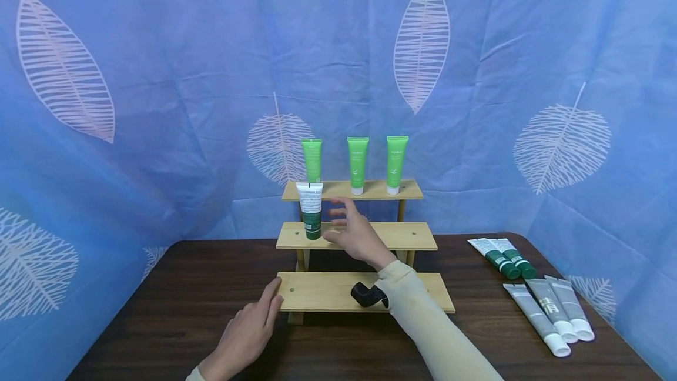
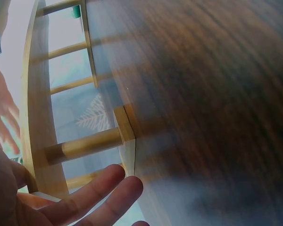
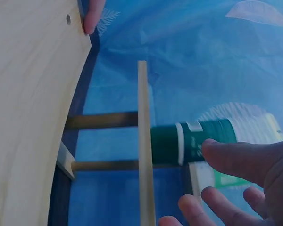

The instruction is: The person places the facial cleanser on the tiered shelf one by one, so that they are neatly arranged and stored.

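Note:
A three-tier wooden display stand [image 1: 365, 291] is on the dark table. My left hand [image 1: 245, 331] holds the left end of its lowest shelf between thumb and forefinger, its other fingers loosely extended below in the left wrist view. On the middle shelf, at its left, a white and dark green squeeze tube [image 1: 310, 210] stands upright on its cap. My right hand [image 1: 357, 234] is just right of that tube, fingers spread and nothing in its grasp. In the right wrist view the thumb [image 3: 226, 157] overlaps the tube [image 3: 167, 145].
Light green tubes [image 1: 357, 164] stand along the top shelf. Two white and green tubes [image 1: 505, 257] lie at the table's right, with several grey tubes [image 1: 550, 310] in front of them. A blue leaf-patterned cloth [image 1: 338, 34] hangs behind. A black wrist device [image 1: 367, 294] is on my right wrist.

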Demonstrator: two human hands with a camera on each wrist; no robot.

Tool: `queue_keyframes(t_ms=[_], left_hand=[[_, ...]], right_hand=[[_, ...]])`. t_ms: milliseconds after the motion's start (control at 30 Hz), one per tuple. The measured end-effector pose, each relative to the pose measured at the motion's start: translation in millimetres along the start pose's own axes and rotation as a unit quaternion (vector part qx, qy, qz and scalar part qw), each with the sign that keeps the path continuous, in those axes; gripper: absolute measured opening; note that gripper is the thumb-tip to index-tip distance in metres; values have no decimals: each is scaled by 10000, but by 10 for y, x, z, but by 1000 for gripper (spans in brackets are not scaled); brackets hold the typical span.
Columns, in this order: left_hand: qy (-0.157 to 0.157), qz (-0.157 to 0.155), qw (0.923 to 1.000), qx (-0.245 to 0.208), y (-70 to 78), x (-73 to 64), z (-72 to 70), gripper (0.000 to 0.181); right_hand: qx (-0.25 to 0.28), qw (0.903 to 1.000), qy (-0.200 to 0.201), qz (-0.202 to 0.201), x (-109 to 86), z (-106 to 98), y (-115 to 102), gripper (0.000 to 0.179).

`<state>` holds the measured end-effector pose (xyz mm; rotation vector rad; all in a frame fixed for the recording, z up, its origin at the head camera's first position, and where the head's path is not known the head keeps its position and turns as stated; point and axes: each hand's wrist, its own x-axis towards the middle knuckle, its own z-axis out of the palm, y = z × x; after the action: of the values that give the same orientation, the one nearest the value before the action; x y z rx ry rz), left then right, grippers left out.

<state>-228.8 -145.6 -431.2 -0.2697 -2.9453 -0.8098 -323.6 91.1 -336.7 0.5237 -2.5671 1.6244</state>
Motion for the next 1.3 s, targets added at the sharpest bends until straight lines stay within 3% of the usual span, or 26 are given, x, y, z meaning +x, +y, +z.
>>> queue_keyframes(t_ms=[433, 833, 1067, 1300], left_hand=[[59, 65, 10000, 39, -1, -5, -4, 51], [38, 34, 10000, 64, 4, 0, 0, 51], [82, 32, 9999, 97, -7, -7, 0, 52], [139, 150, 9998, 61, -3, -15, -5, 52]], right_hand=[[-188, 9996, 192, -100, -395, -404, 88, 68], [-292, 9981, 523, -129, -598, -759, 195, 65], [-634, 9946, 822, -89, -680, -1005, 252, 65], [-1227, 9850, 1200, -188, -791, -1324, 385, 67]])
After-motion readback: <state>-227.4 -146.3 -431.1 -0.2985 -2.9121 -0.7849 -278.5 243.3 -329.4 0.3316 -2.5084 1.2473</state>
